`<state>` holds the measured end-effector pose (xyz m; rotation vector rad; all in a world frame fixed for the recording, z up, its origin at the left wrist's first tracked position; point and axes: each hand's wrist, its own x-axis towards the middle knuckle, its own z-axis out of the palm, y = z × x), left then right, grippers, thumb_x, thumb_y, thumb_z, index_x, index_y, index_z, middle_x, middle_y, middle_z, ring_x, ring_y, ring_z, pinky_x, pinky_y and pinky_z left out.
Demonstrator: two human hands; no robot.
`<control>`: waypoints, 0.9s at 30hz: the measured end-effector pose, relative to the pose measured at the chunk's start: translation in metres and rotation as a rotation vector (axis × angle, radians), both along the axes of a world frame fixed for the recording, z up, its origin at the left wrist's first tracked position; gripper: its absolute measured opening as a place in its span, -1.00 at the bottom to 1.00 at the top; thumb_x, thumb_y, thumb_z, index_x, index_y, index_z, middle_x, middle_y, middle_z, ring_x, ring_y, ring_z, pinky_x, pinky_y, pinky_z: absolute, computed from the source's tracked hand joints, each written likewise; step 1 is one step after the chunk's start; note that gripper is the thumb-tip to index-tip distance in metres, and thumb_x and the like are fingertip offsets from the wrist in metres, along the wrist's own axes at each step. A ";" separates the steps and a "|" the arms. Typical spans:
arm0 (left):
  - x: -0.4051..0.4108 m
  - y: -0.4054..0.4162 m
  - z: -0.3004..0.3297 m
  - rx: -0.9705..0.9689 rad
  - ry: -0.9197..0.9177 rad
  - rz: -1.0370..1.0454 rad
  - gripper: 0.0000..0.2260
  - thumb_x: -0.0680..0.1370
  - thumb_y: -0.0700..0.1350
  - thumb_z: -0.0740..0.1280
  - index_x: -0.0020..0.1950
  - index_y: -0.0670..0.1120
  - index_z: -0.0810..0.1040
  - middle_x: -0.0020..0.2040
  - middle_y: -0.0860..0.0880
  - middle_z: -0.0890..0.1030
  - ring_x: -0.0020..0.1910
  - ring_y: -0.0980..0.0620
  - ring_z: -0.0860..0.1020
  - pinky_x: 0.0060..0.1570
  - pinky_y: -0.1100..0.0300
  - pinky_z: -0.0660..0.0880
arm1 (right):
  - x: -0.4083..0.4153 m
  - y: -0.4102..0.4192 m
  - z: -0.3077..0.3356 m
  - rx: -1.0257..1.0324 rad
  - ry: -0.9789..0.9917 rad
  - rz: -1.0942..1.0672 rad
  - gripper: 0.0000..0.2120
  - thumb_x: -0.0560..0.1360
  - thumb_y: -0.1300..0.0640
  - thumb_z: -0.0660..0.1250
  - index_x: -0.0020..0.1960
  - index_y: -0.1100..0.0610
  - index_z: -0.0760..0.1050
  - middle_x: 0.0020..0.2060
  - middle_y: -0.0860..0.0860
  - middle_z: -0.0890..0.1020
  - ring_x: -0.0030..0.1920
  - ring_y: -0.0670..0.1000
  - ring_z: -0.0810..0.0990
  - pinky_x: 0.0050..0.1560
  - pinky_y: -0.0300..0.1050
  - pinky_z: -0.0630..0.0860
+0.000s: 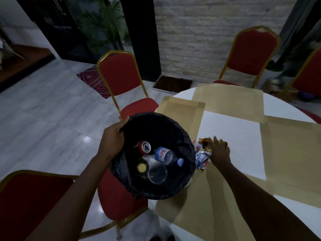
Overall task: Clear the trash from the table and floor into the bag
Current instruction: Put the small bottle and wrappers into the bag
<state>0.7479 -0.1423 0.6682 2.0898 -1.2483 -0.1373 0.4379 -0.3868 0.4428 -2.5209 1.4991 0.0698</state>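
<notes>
Trash being gathered at the table edge beside an open black bag.

In the head view, the black bag [156,134] is held open at its rim by the left hand [112,138], just beside the white table [234,136]. Inside it a red can [145,147], a clear water bottle [165,156] and a clear plastic cup [157,173] are seen. The right hand [219,152] is laid over a small brown bottle [205,141] and printed wrappers [201,159] on the table; whether it is closed on them cannot be told.

Left hand [112,141] curled shut, gripping. Right hand [220,151] palm down near worktop's left edge, fingers [216,140] bent, closing.
</notes>
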 end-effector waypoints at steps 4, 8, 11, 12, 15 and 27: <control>-0.006 -0.003 0.001 -0.003 -0.024 -0.012 -0.57 0.53 -0.41 0.25 0.36 -0.11 0.45 0.22 0.03 0.49 0.16 0.16 0.45 0.08 0.67 0.23 | -0.005 -0.021 -0.013 0.051 0.063 -0.041 -0.29 0.45 0.09 0.37 0.50 0.04 0.11 0.47 0.14 0.20 0.42 0.24 0.20 0.28 0.26 0.27; -0.009 -0.003 0.001 -0.024 -0.017 -0.030 -0.56 0.52 -0.43 0.27 0.36 -0.12 0.44 0.21 0.04 0.48 0.17 0.13 0.46 0.12 0.62 0.26 | -0.002 -0.028 -0.023 -0.033 0.005 -0.033 -0.45 0.27 0.29 0.49 0.24 0.21 0.47 0.07 0.26 0.54 0.05 0.29 0.53 -0.03 0.24 0.49; -0.011 -0.004 0.001 -0.023 -0.040 -0.023 -0.56 0.52 -0.43 0.28 0.35 -0.11 0.45 0.19 0.05 0.48 0.15 0.12 0.47 0.10 0.64 0.26 | 0.000 -0.029 -0.017 -0.066 -0.015 -0.049 -0.65 0.32 0.33 0.41 0.10 0.22 0.51 -0.09 0.23 0.55 -0.09 0.27 0.55 -0.15 0.11 0.51; -0.011 -0.004 0.001 -0.023 -0.051 -0.024 -0.56 0.52 -0.43 0.28 0.35 -0.11 0.45 0.18 0.04 0.49 0.14 0.12 0.48 0.09 0.65 0.26 | 0.000 -0.028 -0.014 -0.082 -0.005 -0.052 -0.70 0.34 0.32 0.39 0.07 0.22 0.50 -0.11 0.21 0.55 -0.10 0.26 0.54 -0.18 0.07 0.49; -0.014 -0.003 0.000 -0.023 -0.047 -0.025 -0.54 0.51 -0.45 0.26 0.36 -0.11 0.44 0.16 0.03 0.50 0.12 0.11 0.49 0.06 0.66 0.27 | -0.001 -0.024 -0.009 -0.119 0.094 -0.067 -0.79 0.42 0.24 0.33 0.05 0.14 0.47 -0.10 0.10 0.59 -0.04 0.18 0.50 -0.17 0.00 0.43; -0.014 0.001 -0.010 -0.073 -0.054 -0.076 -0.49 0.50 -0.48 0.23 0.37 -0.06 0.42 0.12 0.04 0.52 0.07 0.07 0.52 0.06 0.63 0.28 | -0.023 0.026 0.023 0.093 -0.616 -0.347 -0.69 0.40 0.07 0.46 0.03 0.20 0.47 -0.11 0.16 0.56 -0.12 0.19 0.54 -0.22 -0.09 0.36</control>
